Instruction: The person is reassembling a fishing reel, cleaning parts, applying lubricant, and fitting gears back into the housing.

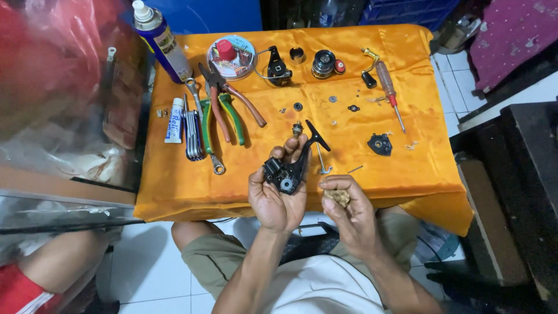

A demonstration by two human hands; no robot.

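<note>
Here left hand (274, 195) grips black reel body (286, 168); right hand (347, 210) pinches crumpled wad (339, 197).

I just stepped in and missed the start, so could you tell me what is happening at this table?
A seated person holds a black fishing reel body in the left hand and a small wad of tan cloth pinched in the right hand. On the orange cloth lie taken-off parts and tools: pliers, a screwdriver, a spool, a spray can and a black side plate.
</note>
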